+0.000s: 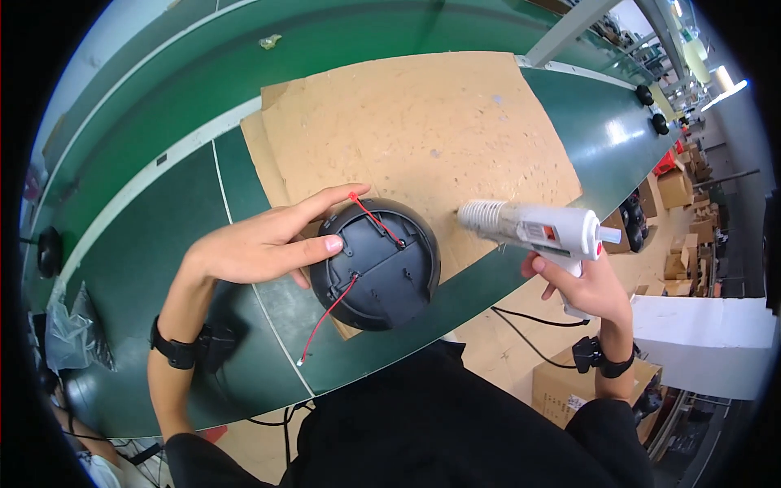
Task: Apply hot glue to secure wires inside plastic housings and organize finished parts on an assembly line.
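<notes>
A black round plastic housing point(381, 294) rests near the front edge of the bench, its ribbed inside facing up. My left hand point(259, 242) grips its left side, thumb on the rim and the other fingers around the outside. One short red wire point(377, 220) runs from inside the housing to a red plug by my left index finger. A second red wire point(327, 315) hangs over the near rim and ends in a small pale plug. In my right hand point(592, 289) is a white glue gun point(533, 226), held right of the housing, its nozzle pointing left. A translucent glue stick point(608, 235) protrudes from its back.
A worn cardboard sheet point(423, 122) covers part of the green bench point(179, 220). Clear plastic bags point(77, 329) lie at the left. A black cable point(537, 346) hangs below the glue gun. Cardboard boxes point(561, 390) stand on the floor at the right. Part of another person's arm point(85, 435) shows lower left.
</notes>
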Tool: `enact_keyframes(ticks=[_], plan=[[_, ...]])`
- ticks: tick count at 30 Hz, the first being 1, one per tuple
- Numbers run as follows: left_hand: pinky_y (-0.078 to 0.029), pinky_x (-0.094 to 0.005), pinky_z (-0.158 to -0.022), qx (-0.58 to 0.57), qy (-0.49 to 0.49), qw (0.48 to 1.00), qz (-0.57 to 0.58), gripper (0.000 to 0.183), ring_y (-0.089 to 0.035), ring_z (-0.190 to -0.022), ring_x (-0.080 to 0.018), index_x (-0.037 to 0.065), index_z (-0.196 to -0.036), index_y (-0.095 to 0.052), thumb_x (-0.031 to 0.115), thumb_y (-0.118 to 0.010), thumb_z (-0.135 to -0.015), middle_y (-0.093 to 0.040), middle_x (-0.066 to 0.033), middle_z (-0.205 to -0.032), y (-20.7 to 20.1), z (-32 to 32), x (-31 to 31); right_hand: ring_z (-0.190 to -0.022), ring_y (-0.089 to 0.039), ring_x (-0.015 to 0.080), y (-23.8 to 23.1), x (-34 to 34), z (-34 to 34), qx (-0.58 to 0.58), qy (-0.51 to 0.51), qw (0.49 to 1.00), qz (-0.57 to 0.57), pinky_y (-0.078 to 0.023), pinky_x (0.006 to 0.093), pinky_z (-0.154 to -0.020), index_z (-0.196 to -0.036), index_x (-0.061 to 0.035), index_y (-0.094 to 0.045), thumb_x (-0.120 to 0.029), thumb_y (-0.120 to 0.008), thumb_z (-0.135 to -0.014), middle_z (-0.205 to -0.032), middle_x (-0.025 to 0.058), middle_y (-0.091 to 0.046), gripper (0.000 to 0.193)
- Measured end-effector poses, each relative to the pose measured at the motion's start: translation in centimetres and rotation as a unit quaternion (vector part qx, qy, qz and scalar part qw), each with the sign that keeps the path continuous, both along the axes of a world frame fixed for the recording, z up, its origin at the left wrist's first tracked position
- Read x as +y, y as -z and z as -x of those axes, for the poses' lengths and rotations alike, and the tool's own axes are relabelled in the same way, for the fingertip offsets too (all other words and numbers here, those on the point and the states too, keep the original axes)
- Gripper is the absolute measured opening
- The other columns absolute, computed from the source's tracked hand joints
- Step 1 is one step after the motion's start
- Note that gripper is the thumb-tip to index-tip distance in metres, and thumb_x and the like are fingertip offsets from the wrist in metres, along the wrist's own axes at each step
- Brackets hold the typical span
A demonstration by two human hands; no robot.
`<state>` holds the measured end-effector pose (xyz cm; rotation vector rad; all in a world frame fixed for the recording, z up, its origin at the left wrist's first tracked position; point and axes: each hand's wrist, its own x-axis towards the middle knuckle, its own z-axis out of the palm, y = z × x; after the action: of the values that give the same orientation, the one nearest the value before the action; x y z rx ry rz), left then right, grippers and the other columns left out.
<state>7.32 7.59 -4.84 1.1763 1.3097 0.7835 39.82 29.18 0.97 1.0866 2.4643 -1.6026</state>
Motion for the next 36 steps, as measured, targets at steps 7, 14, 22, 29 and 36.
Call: enact_keyframes(ticks=[7, 14, 22, 29, 36], plan=[[-0.056, -0.0268, -0.073, 0.016, -0.100, 0.995, -0.006, 0.055, -0.058, -0.102, -0.0143, 0.012, -0.156, -0.032, 0.026, -0.047, -0.105, -0.053, -0.0102, -0.136, -1.5, -1.8, 0.7, -0.094, -0.069, 0.0168, 1.9, -0.5, -4.6, 0.158, 0.151, 0.976, 0.000, -0.059, 0.0269, -0.060, -0.125, 0.0027, -0.058, -0.014, -0.065, -0.096, -0.102, 0.0086, -0.069, 0.034], [-0.062, -0.0314, -0.062, -0.022, -0.232, 0.971, -0.052, 0.060, -0.071, -0.072, -0.0216, 0.012, -0.156, -0.024, 0.034, -0.040, -0.103, -0.045, -0.0193, -0.144, -2.4, -3.3, 11.2, -0.096, -0.068, 0.0151, 8.4, -4.5, -8.3, 0.381, 0.364, 0.849, -0.022, -0.060, 0.0268, -0.063, -0.131, -0.0003, -0.055, -0.015, -0.061, -0.098, -0.104, 0.0087, -0.069, 0.036], [-0.064, -0.0326, -0.057, -0.051, -0.100, 0.992, -0.065, 0.063, -0.073, -0.075, -0.0376, 0.012, -0.156, -0.014, 0.039, -0.038, -0.104, -0.029, -0.0268, -0.155, 1.2, -10.8, 37.7, -0.097, -0.067, 0.0144, 11.1, -5.3, -11.8, 0.412, 0.491, 0.767, 0.026, -0.062, 0.0276, -0.065, -0.132, 0.0047, -0.052, -0.007, -0.058, -0.098, -0.105, 0.0105, -0.068, 0.037], [-0.061, -0.0350, -0.056, 0.028, -0.153, 0.984, -0.091, 0.066, -0.072, -0.075, -0.0321, 0.008, -0.150, -0.022, 0.042, -0.050, -0.101, -0.045, -0.0277, -0.139, 2.9, -14.8, 46.2, -0.094, -0.068, 0.0165, 12.1, -3.0, -12.6, 0.411, 0.488, 0.767, 0.069, -0.062, 0.0279, -0.065, -0.133, 0.0058, -0.050, -0.007, -0.059, -0.098, -0.104, 0.0126, -0.069, 0.038], [-0.055, -0.0324, -0.067, 0.360, 0.102, 0.903, -0.211, 0.027, -0.066, -0.065, -0.0168, -0.004, -0.080, -0.065, 0.021, -0.067, -0.089, -0.068, -0.0069, -0.078, 1.5, -13.0, 44.9, -0.096, -0.069, 0.0171, 13.0, -1.1, -13.6, 0.396, 0.500, 0.765, 0.085, -0.062, 0.0283, -0.067, -0.131, 0.0057, -0.051, -0.008, -0.058, -0.099, -0.105, 0.0128, -0.069, 0.036]])
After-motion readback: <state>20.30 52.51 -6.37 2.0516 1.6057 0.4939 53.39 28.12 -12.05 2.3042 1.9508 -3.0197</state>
